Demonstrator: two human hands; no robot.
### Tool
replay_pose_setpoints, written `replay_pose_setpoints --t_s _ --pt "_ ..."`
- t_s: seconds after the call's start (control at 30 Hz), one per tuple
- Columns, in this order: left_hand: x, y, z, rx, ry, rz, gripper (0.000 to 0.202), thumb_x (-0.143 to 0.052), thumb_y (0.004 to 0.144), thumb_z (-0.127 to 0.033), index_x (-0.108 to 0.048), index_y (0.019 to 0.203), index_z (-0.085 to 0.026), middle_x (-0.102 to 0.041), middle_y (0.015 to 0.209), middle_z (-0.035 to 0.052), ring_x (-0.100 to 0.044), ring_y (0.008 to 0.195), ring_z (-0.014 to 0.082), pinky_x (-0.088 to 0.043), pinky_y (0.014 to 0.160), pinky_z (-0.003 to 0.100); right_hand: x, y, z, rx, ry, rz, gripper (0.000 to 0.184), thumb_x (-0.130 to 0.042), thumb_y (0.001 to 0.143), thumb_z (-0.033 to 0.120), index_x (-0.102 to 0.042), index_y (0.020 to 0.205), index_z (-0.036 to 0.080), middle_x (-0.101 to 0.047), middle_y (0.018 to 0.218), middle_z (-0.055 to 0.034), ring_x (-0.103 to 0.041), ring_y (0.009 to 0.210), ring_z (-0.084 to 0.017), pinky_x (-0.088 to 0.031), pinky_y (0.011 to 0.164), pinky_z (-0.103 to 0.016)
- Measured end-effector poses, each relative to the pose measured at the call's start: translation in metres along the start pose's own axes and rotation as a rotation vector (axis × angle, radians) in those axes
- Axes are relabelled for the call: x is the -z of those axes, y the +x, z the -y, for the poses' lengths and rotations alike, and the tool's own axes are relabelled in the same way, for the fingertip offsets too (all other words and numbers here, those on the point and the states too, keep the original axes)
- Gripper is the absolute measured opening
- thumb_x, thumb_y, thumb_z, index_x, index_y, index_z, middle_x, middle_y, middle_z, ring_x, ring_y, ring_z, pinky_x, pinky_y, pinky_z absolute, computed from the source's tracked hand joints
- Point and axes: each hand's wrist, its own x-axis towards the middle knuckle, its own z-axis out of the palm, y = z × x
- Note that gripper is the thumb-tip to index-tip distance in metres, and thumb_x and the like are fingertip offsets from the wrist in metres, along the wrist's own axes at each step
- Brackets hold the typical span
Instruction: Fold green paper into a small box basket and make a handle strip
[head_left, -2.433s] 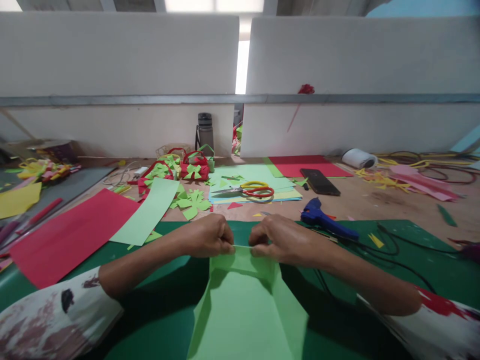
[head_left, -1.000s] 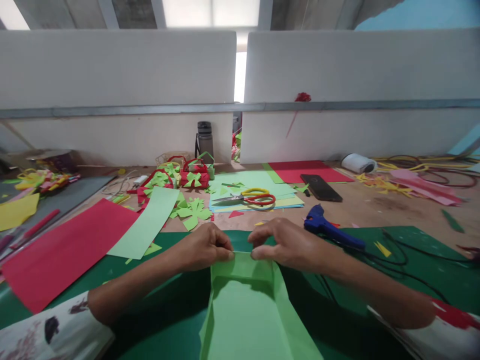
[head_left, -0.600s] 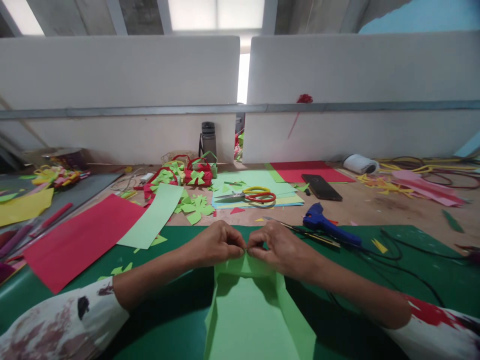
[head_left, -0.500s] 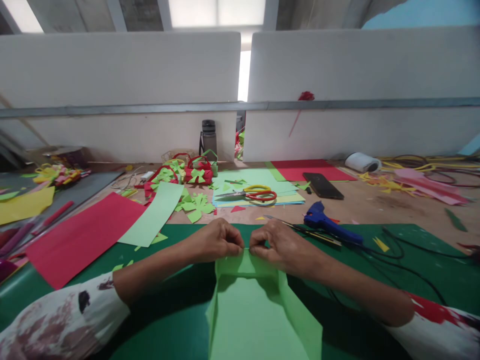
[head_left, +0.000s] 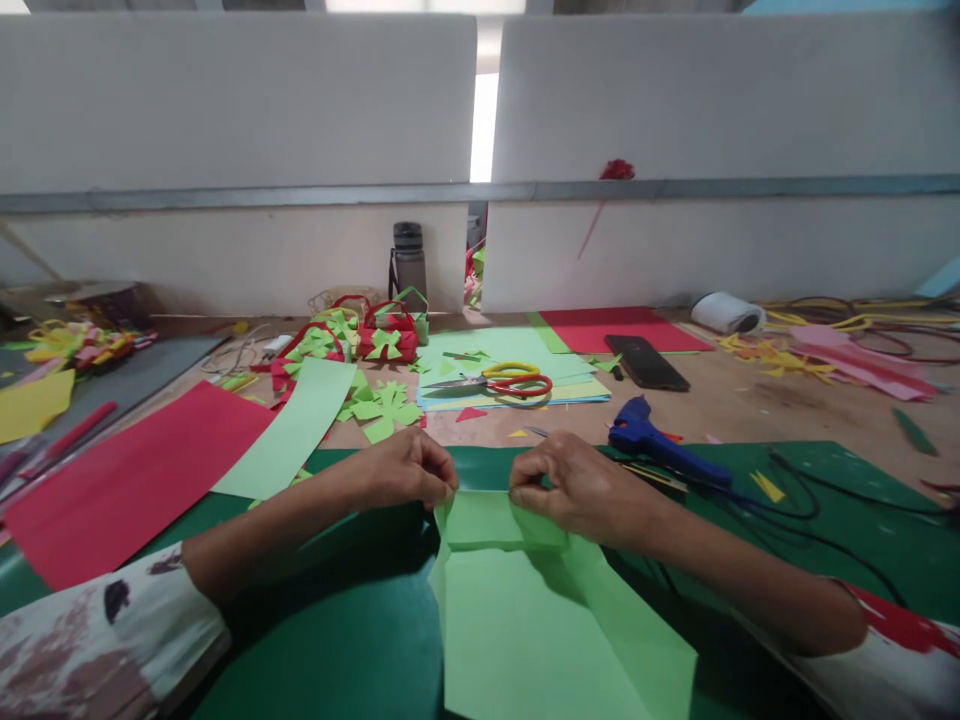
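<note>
A light green folded paper (head_left: 525, 620) lies in front of me, its far edge turned up and its sides creased upward like a shallow box. My left hand (head_left: 405, 472) pinches the far left corner of that raised edge. Toward the far right corner, my right hand (head_left: 562, 485) pinches the same edge, fingers curled. A stretch of bare paper edge shows between the two hands. Just beyond my right hand, a blue glue gun (head_left: 664, 443) rests on the green mat (head_left: 352, 620). The near end of the paper runs out of the picture.
Scissors (head_left: 499, 382) with yellow and red handles lie on stacked paper sheets (head_left: 450, 350). A phone (head_left: 646, 362) is at right, a bottle (head_left: 409, 265) at the back. Red paper (head_left: 142, 480) and a pale green strip (head_left: 292, 430) lie left, near small red paper baskets (head_left: 386, 343). Cables (head_left: 840, 550) trail right.
My hands have moved apart along the far edge of the paper, the left one outward to the corner. The paper has shifted slightly right, and my view has tilted down.
</note>
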Motion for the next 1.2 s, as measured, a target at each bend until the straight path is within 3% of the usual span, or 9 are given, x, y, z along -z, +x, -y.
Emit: replay_pose_setpoints --t_s 0.4,0.53,0.67,0.87,1.03,1.2 --pt "-0.002 -0.004 -0.001 0.008 0.010 0.024 0.017 -0.054 0.057 -0.020 -0.065 0.067 -0.011 -0.059 0.056 0.0001 -0.050 0.053 0.0112 -0.037 0.052 0.021 -0.003 0.001 0.002 0.000 -0.047 -0.017 0.020 -0.049 0.065 0.006 -0.061 0.052 0.016 -0.050 0.049 0.0025 -0.039 0.050 -0.010 -0.030 0.055 -0.024" --pt "-0.002 -0.004 -0.005 -0.029 0.043 0.033 0.020 -0.053 0.067 -0.027 -0.064 0.071 -0.011 -0.059 0.060 0.0008 -0.052 0.057 0.0120 -0.041 0.058 0.022 -0.002 0.001 0.004 0.000 -0.069 -0.014 0.020 -0.050 0.064 0.006 -0.061 0.052 0.016 -0.048 0.048 0.0027 -0.038 0.049 -0.010 -0.028 0.054 -0.024" --pt "-0.005 -0.004 -0.010 -0.073 0.155 0.011 0.030 -0.057 0.074 -0.038 -0.067 0.082 -0.011 -0.058 0.065 -0.0001 -0.048 0.059 0.0111 -0.037 0.055 0.020 -0.001 0.001 0.008 0.012 -0.088 -0.010 0.020 -0.049 0.064 0.006 -0.060 0.051 0.016 -0.047 0.047 0.0032 -0.035 0.047 -0.009 -0.025 0.052 -0.024" --pt "-0.015 -0.006 -0.018 -0.114 0.344 -0.034 0.018 -0.055 0.069 -0.021 -0.069 0.069 -0.011 -0.052 0.052 -0.0026 -0.038 0.048 0.0087 -0.027 0.045 0.019 -0.005 -0.002 0.014 0.053 -0.121 -0.033 0.020 -0.049 0.067 0.005 -0.060 0.054 0.016 -0.051 0.050 0.0029 -0.032 0.048 -0.009 -0.029 0.061 -0.026" --pt "-0.025 -0.008 -0.025 -0.187 0.403 -0.089 0.018 -0.049 0.064 -0.011 -0.067 0.065 -0.011 -0.049 0.052 -0.0032 -0.038 0.050 0.0084 -0.027 0.047 0.019 -0.007 -0.004 0.017 0.054 -0.138 -0.039 0.018 -0.052 0.069 0.006 -0.062 0.058 0.016 -0.055 0.053 0.0029 -0.034 0.049 -0.008 -0.028 0.072 -0.030" --pt "-0.030 -0.008 -0.030 -0.207 0.385 -0.139 0.018 -0.048 0.066 -0.012 -0.065 0.065 -0.011 -0.041 0.051 -0.0039 -0.034 0.050 0.0081 -0.025 0.046 0.019 -0.005 -0.003 0.019 0.043 -0.124 -0.064 0.018 -0.049 0.072 0.011 -0.060 0.058 0.016 -0.053 0.053 0.0025 -0.034 0.052 -0.009 -0.027 0.066 -0.028"
